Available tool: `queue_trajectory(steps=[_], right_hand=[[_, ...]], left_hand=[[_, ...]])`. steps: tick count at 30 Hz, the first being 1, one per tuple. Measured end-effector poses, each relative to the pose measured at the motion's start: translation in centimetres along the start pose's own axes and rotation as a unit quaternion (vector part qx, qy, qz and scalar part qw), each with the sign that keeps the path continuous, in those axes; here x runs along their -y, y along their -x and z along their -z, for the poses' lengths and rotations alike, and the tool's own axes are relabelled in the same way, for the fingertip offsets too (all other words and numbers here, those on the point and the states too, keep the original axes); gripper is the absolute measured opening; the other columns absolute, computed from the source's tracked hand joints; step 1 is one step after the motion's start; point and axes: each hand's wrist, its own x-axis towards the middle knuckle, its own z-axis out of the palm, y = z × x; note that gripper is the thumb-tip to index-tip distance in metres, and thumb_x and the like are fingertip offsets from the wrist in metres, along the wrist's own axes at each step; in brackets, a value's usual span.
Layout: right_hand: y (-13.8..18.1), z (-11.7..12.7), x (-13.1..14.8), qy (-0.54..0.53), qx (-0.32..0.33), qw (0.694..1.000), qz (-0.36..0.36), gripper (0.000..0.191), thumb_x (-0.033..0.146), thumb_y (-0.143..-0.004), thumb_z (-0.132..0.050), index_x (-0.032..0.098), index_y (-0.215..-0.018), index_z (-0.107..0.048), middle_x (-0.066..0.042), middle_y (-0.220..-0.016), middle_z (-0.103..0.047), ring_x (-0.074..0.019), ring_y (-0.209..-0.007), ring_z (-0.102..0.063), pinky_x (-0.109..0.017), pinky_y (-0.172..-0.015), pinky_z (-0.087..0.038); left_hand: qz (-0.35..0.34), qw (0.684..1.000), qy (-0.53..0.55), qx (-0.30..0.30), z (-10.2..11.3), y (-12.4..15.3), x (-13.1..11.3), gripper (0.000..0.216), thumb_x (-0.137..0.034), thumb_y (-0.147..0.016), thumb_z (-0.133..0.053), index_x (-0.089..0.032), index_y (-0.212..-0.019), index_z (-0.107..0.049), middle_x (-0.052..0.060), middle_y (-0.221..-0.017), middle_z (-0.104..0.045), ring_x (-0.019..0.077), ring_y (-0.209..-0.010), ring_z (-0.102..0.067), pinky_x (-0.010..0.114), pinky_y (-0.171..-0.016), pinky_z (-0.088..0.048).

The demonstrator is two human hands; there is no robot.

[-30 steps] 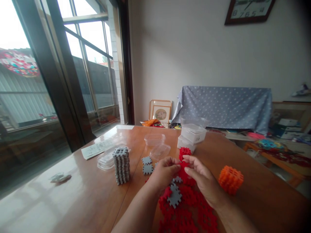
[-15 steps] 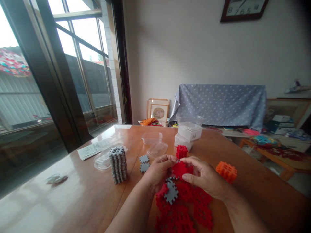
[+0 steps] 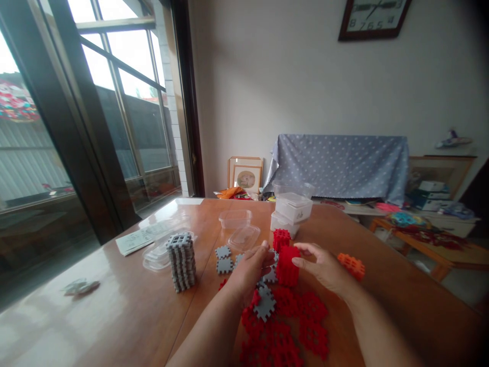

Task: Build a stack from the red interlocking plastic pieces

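Observation:
My right hand (image 3: 321, 264) has its thumb in front of and its fingertips at the back top corner of an upright stack of red interlocking tiles (image 3: 287, 269). On the stack's left, my left hand (image 3: 252, 267) is held with fingers stretched out and nothing visible in it. Gray notched tiles (image 3: 224, 266) lie left of and partly behind that hand. Nearer me, a gray tile (image 3: 265, 303) rests over loose red tiles (image 3: 280, 341) spread on the table. Just behind the red stack stands a smaller red block (image 3: 281, 239).
A tall gray tile stack (image 3: 181, 262) stands at left beside clear plastic lids (image 3: 155, 259) and a paper leaflet (image 3: 133, 241). Plastic containers (image 3: 293, 206) are piled at the back, near an open clear tub (image 3: 235, 219). An orange block (image 3: 351, 266) sits at right. A small plastic packet (image 3: 81, 286) lies far left.
The red tile that both hands held is no longer seen apart; an upright red stack now shows between them. My left hand has moved left off it and straightened its fingers. The view shifted slightly.

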Motion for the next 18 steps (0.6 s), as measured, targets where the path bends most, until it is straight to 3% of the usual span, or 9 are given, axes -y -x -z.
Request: queue_trajectory(steps=[8,11,18], right_hand=[[0.1,-0.2,-0.9,-0.049,0.061,0.996,-0.046,0.063,0.053,-0.076,-0.081,0.018,-0.126,-0.069,-0.012,-0.126,-0.071,-0.0311,-0.12,-0.063,-0.048,-0.108,-0.046],[0.3,-0.1,-0.6,-0.077,0.031,0.994,-0.074,0.07,0.055,-0.076,-0.08,0.018,-0.133,-0.064,-0.013,-0.121,-0.073,-0.0298,-0.114,-0.067,-0.045,-0.102,-0.051],[0.6,0.3,0.8,-0.053,-0.024,0.994,-0.09,0.055,0.054,-0.08,-0.073,0.021,-0.124,-0.067,-0.007,-0.096,-0.077,-0.0278,-0.098,-0.071,-0.042,-0.092,-0.053]], left_hand=[[0.014,1.0,-0.016,0.015,-0.5,0.2,0.2,0.083,-0.078,-0.08,-0.062,-0.01,-0.128,-0.064,0.02,-0.123,-0.069,0.0292,-0.116,-0.064,0.043,-0.105,-0.043],[0.019,1.0,-0.016,0.013,-0.6,0.3,0.2,0.084,-0.078,-0.08,-0.063,-0.011,-0.13,-0.063,0.021,-0.125,-0.068,0.0294,-0.117,-0.064,0.043,-0.105,-0.044],[0.001,0.999,-0.046,0.02,-1.1,1.1,-0.3,0.077,-0.078,-0.083,-0.058,-0.015,-0.126,-0.068,0.017,-0.12,-0.071,0.0292,-0.115,-0.064,0.041,-0.1,-0.044]])
